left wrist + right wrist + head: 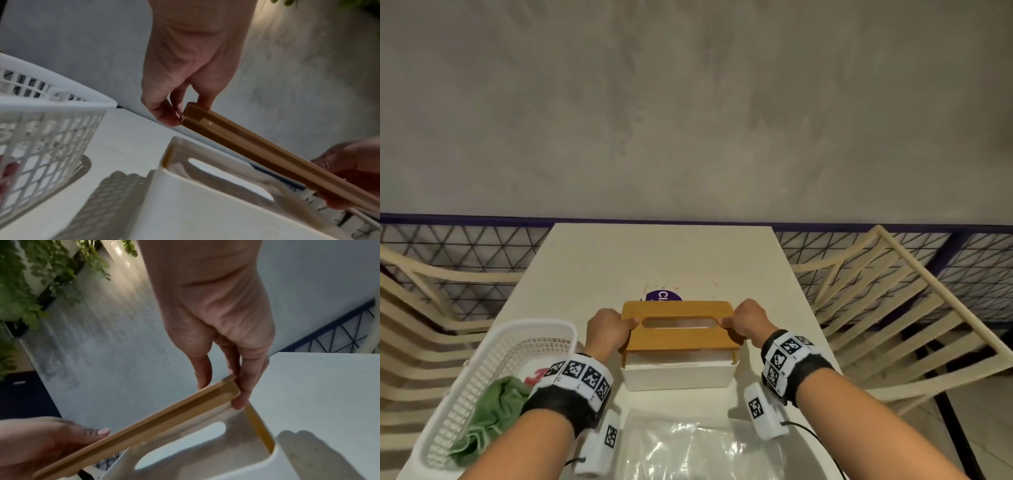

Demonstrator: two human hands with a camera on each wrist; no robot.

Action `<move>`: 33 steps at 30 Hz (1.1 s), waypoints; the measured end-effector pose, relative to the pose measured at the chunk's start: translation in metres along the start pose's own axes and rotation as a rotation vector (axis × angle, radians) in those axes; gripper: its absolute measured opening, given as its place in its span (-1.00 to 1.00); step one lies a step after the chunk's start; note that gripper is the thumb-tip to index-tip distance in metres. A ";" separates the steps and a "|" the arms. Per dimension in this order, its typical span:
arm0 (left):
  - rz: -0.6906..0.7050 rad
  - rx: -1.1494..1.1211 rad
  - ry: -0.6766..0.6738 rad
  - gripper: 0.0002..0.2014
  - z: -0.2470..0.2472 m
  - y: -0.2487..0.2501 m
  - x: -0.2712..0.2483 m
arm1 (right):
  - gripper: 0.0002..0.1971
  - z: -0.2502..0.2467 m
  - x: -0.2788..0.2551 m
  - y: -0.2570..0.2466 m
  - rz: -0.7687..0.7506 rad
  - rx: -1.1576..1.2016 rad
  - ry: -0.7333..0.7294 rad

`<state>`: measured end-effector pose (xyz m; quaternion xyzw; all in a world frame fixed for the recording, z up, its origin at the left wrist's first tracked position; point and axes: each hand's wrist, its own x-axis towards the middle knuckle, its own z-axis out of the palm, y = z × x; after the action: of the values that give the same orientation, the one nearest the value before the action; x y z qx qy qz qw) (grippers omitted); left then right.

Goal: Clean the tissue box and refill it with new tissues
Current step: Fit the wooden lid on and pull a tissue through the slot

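Cream table (664, 260): wooden lid (678, 325), stiff and light, pinched at its 2 short ends by left hand (607, 329) and right hand (748, 320), above white tissue box (679, 375).

The lid (677, 325) looks like wood, tan and matt, with a smooth underside. The box (679, 376) is white plastic with a slight sheen. The basket (493, 346) is white plastic lattice; the cloth (493, 407) in it is soft green fabric. A clear, glossy plastic bag (688, 448) — crinkled — lies on the smooth, pale matt worktop (664, 260).
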<state>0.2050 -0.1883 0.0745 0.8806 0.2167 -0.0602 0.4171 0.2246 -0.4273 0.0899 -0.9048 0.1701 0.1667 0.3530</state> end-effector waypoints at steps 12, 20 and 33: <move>0.052 0.119 0.020 -0.74 0.020 -0.021 0.003 | -0.69 0.026 0.000 0.018 -0.070 -0.127 0.120; 0.070 0.121 0.022 -0.56 0.022 -0.022 -0.003 | -0.54 0.026 0.001 0.023 -0.138 -0.125 0.112; 0.064 0.156 0.016 -0.74 0.018 -0.012 -0.001 | -0.52 0.022 0.002 0.026 -0.204 -0.152 0.072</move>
<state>0.2004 -0.1956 0.0547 0.9172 0.1866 -0.0567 0.3473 0.2115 -0.4305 0.0586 -0.9468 0.0766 0.1100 0.2925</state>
